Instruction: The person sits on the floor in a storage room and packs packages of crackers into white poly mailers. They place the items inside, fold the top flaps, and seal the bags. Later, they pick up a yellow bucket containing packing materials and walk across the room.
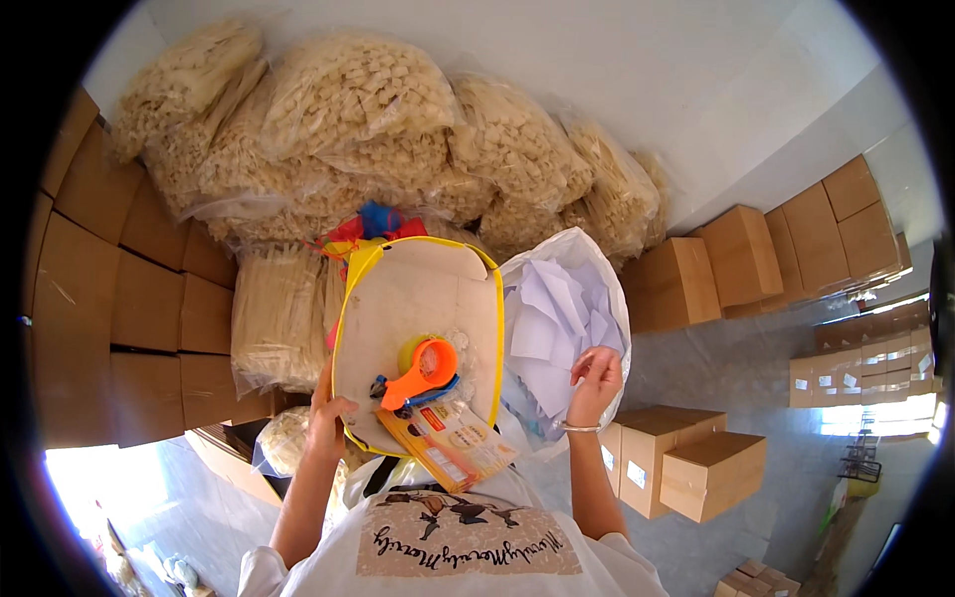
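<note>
A yellow-rimmed open box (497, 308) with a pale inside is in front of me, tilted toward me. My left hand (326, 416) grips its left edge, fingers behind and thumb at the rim. In its lower part lie an orange tape dispenser (403, 388), a blue tool (435, 391) partly covered by it, and flat orange printed packets (443, 438) that stick out over the near rim. Right of the box, a white sack (619, 308) holds crumpled white paper sheets (547, 313). Over the sack's right side is my right hand (595, 383), its fingers curled together; what they hold, if anything, is hidden.
Clear plastic bags of pale strips (358, 99) are heaped against the far wall. Cardboard cartons (139, 298) stack up on the left, more cartons (741, 264) line the right wall, and several boxes (711, 473) stand on the floor near my right arm.
</note>
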Motion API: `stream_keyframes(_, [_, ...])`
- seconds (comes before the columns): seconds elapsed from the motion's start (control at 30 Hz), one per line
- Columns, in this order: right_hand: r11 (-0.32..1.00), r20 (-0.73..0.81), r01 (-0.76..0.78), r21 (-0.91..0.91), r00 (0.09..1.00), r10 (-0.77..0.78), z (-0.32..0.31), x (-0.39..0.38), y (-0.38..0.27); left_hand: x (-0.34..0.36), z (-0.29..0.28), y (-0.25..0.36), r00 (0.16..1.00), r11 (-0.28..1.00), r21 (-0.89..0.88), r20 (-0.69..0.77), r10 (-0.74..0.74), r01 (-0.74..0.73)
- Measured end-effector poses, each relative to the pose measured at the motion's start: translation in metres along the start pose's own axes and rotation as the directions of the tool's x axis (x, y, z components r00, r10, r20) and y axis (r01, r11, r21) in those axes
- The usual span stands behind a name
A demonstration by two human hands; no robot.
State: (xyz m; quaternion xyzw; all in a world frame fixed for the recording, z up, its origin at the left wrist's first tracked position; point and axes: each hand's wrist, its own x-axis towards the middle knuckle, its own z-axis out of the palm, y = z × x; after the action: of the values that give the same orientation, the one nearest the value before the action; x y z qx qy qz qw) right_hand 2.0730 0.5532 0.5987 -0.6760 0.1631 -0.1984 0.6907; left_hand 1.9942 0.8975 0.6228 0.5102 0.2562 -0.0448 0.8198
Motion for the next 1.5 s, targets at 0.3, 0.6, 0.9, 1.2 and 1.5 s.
stream_keyframes(0.3, [0.953, 0.014, 0.295, -0.074, 0.955, -0.295, -0.009, 0.019, -0.025, -0.003, -0.010, -0.004, 0.998, 1.000, 0.025, -0.058, -0.001, 0.002])
stream_keyframes(0.6, [0.751, 0.798, 0.492, -0.440, 0.598, 0.075, 0.063, -0.059, 0.029, -0.006, -0.008, -0.004, 0.999, 1.000, 0.004, -0.028, -0.019, 0.019])
stream_keyframes(0.9, [0.803, 0.764, 0.374, -0.464, 0.628, 0.149, 0.050, -0.048, 0.047, -0.013, -0.006, -0.003, 0.999, 1.000, -0.008, -0.029, -0.019, 0.019])
stream_keyframes(1.2, [0.990, 0.181, -0.134, -0.053, 0.973, 0.142, -0.012, 0.008, 0.057, -0.008, -0.019, -0.004, 0.998, 1.000, -0.023, -0.059, 0.008, -0.009])
stream_keyframes(1.5, [0.991, -0.204, 0.094, -0.091, 0.973, -0.111, -0.046, 0.034, 0.062, -0.005, -0.033, 0.008, 0.994, 0.998, -0.053, -0.100, 0.039, -0.045])
